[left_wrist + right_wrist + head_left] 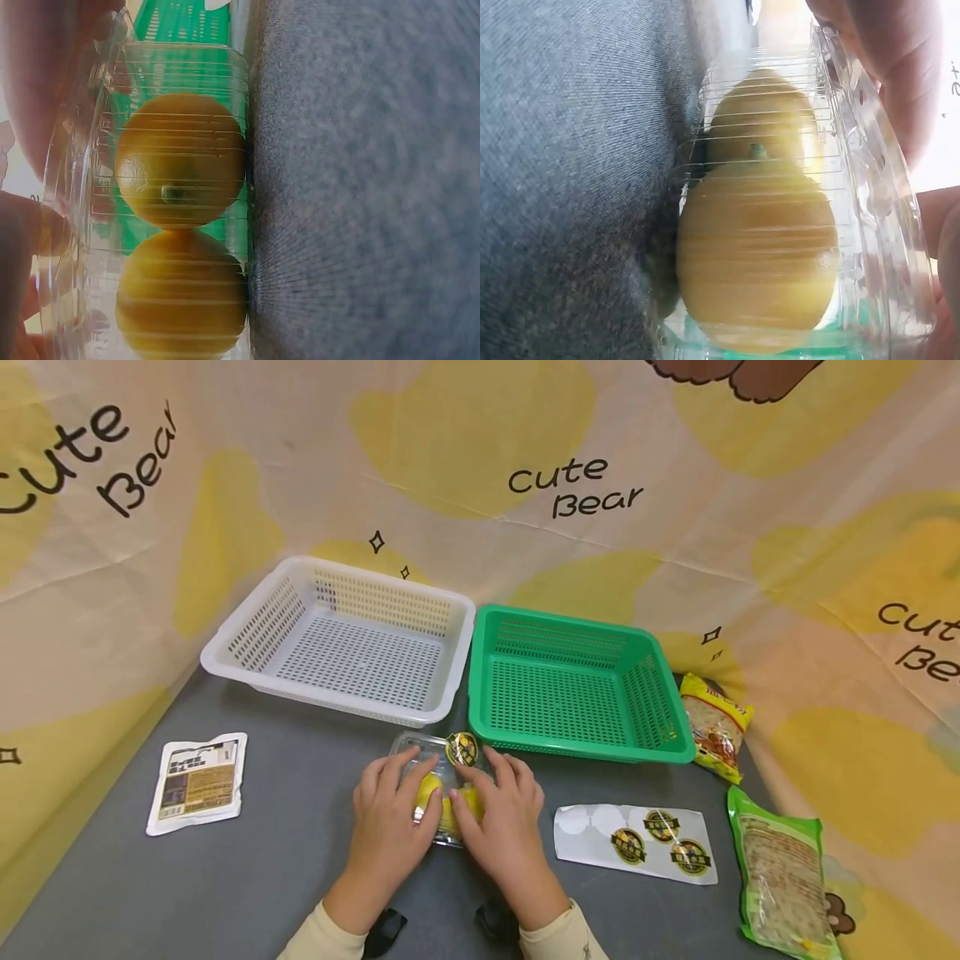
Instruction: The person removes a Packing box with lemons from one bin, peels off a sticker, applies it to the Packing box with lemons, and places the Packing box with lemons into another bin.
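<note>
Both hands lie side by side over a clear plastic box: the left hand (390, 818) covers its left part, the right hand (506, 814) its right part. The fingers of each are spread and fairly straight, resting on the lid, with the two thumbs angled toward each other near the middle. The clear plastic box (448, 774) stands on the grey table (285, 885), near side of the scene, just in front of the two baskets. Inside it are yellow fruits (427, 793), seen through the ribbed walls in both wrist views. A round black and gold sticker (462, 748) sits at the box's far right corner, beside the right index fingertip; whether the two touch I cannot tell. Cream sleeves (330, 935) reach in from the near edge.

Beyond the box, a white basket (337, 696) stands at far left and a green basket (577, 747) at far right, their rims close together. To the left lies a white pouch (198, 783) with a brown label. To the right lies a sticker sheet (592, 846) bearing three similar round stickers. Farther right, a yellow packet (717, 727) sits beside the green basket, and a green-edged bag (787, 877) lies nearer. Printed cloth (465, 435) rises behind.
</note>
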{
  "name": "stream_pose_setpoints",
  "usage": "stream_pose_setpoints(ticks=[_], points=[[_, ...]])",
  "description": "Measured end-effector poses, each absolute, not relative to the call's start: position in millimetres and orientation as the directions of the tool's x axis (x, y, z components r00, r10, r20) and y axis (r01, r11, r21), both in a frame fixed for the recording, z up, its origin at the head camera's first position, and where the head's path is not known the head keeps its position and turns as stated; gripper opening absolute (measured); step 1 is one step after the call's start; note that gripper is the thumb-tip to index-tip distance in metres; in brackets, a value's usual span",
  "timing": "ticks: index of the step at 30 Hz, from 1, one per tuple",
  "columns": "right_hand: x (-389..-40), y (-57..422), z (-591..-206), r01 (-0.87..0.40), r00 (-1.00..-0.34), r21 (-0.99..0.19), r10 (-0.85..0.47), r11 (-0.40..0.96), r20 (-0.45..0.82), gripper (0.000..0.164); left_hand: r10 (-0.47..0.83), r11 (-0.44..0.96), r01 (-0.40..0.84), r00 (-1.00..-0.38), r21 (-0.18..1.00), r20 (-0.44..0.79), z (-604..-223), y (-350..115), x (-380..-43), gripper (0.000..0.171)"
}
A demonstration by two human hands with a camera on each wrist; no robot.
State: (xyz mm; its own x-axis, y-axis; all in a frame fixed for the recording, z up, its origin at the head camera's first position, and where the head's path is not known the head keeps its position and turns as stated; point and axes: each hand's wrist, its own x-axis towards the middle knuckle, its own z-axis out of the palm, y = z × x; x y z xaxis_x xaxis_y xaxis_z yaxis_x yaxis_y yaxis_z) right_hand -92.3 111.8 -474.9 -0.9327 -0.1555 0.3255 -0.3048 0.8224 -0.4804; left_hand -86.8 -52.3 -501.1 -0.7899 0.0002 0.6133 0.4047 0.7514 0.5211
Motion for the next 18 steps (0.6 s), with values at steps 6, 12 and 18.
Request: stream_pose_setpoints(ticks=[6, 12, 18], points=[[-94.6, 111.8, -472.9, -0.319, -0.934, -0.580, -0.143, 0.750, 0.328, 0.037, 0.007, 0.755, 0.396, -0.802, 0.522, 0.597, -501.5, -51.9, -86.8, 0.040], [-95.2, 111.9, -473.2, -0.351, -0.915, -0.675, -0.082, 0.649, 0.396, 0.017, -0.015, 0.738, 0.393, -0.803, 0.549, 0.595, -503.7, -52.0, -87.1, 0.039], [-96.9, 110.7, -476.7, -0.380, -0.893, -0.582, -0.121, 0.719, 0.434, 0.008, -0.012, 0.750, 0.400, -0.787, 0.527, 0.616, -503.1, -51.4, -87.1, 0.029]])
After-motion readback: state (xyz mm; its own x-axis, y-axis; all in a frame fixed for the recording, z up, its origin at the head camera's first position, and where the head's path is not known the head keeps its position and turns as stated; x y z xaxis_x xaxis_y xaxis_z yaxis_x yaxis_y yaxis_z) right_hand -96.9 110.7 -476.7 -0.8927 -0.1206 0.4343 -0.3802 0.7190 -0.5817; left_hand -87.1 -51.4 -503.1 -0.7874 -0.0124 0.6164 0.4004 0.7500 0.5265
